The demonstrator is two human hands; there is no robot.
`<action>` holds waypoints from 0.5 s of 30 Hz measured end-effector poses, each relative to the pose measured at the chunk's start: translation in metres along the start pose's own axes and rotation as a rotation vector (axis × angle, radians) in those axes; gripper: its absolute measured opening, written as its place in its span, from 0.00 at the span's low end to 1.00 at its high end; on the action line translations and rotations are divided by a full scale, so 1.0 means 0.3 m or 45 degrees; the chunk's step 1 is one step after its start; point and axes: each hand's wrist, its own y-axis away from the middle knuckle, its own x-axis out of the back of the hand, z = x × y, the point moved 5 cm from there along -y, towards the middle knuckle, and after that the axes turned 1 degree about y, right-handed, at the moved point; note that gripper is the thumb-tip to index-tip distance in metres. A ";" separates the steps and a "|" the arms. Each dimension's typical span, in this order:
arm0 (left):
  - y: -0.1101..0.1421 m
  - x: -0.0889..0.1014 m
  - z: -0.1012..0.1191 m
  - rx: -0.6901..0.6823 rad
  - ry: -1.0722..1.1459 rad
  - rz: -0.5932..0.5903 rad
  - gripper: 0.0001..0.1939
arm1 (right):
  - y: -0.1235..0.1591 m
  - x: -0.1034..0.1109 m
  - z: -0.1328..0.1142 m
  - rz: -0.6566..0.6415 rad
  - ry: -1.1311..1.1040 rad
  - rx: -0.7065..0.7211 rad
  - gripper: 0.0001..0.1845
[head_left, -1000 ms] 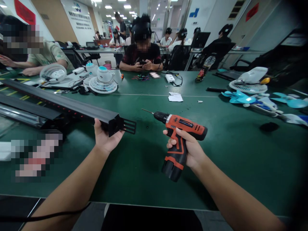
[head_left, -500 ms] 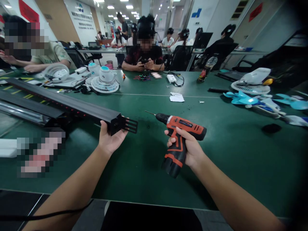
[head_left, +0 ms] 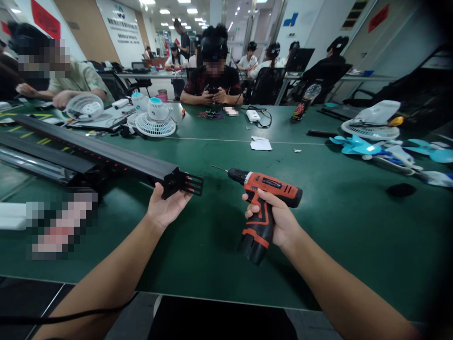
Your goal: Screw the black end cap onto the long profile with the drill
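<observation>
My left hand point(head_left: 166, 208) cups the near end of a long black bar point(head_left: 106, 153) from below, palm up, fingers curled round its underside; a slotted black bracket point(head_left: 189, 183) sticks out of that end. The bar runs away to the far left over the green table point(head_left: 354, 226). My right hand point(head_left: 278, 219) is closed round the grip of an orange and black cordless drill point(head_left: 264, 205), held above the table. The drill's thin bit point(head_left: 219, 168) points left and away, a short gap from the bracket.
More black and metal bars point(head_left: 38, 160) lie left. White desk fans point(head_left: 155, 120) and fan parts stand at the back left, blue fan blades point(head_left: 357, 146) at right. Paper scraps point(head_left: 261, 144) and a white charger point(head_left: 253, 115) lie mid-table. A person point(head_left: 212, 80) sits opposite, another person's arm point(head_left: 74, 85) far left.
The bar end with my left hand has shifted slightly right and down. The drill has stayed almost still in my right hand.
</observation>
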 end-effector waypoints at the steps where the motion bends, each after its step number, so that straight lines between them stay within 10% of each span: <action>1: 0.000 0.000 -0.002 0.004 0.010 0.003 0.33 | 0.001 0.001 0.001 0.002 0.001 -0.008 0.15; 15: 0.000 0.007 -0.001 0.002 0.052 0.101 0.39 | 0.018 -0.024 0.004 0.036 0.033 -0.087 0.15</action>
